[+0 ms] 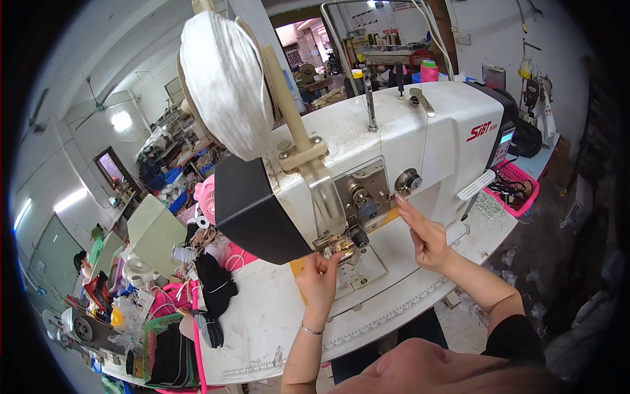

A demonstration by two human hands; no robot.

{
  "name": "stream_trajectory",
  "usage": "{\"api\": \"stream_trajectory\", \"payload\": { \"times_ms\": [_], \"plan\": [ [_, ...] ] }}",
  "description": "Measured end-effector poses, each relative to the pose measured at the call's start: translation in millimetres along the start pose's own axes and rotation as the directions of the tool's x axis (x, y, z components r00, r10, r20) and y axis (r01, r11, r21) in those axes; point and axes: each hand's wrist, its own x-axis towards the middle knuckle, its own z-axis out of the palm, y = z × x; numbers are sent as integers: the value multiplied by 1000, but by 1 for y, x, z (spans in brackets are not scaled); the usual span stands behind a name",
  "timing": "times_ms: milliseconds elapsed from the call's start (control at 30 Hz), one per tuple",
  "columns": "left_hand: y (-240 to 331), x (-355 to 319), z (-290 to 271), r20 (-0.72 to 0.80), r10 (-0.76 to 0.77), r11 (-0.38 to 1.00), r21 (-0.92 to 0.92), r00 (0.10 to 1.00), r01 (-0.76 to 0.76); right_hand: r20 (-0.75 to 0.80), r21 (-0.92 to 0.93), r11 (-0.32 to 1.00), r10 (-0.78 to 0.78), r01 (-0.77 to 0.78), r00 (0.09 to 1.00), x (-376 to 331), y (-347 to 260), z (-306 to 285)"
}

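A white industrial sewing machine (387,141) stands in front of me. My left hand (317,281) is at the needle and presser-foot area (342,246), its thumb and fingers curled close together there; what they grip is too small to make out. My right hand (425,238) is raised beside the machine's front, fingers stretched upward, the tips just below the round metal tension dial (408,182). No thing shows in it. A metal plate with knobs (362,200) lies between the two hands. Above the left end of the machine, a large reel of white tape (226,85) is mounted on a post.
The white table (256,348) has a ruler strip along its near edge. Black fabric pieces (215,285), a pink-and-green basket (172,335) and spools crowd the left. At right sits a pink basket (525,190) beside loose white threads (487,207). A pink thread cone (428,71) stands behind.
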Motion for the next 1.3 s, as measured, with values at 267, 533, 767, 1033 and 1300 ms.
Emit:
{"api": "stream_trajectory", "payload": {
  "times_ms": [267,533,767,1033,1300],
  "plan": [
    [6,10,-2,5,198,962,191,980,-195,112,-2,999,35,-35,993,5,-2,-7],
    [13,-3,-12,78,497,859,95,864,-502,207,-143,982,149,-121,967,10,-16,-9],
    [1,12,-29,283,471,875,-31,836,-483,230,-250,953,229,-170,946,13,-29,-9],
    [-59,-43,-143,438,81,824,476,896,-307,206,-221,965,185,-139,961,13,-26,-6],
    [-111,-120,-326,188,-319,420,907,929,-39,198,-202,966,200,-160,960,13,-27,-7]
  ]
}}
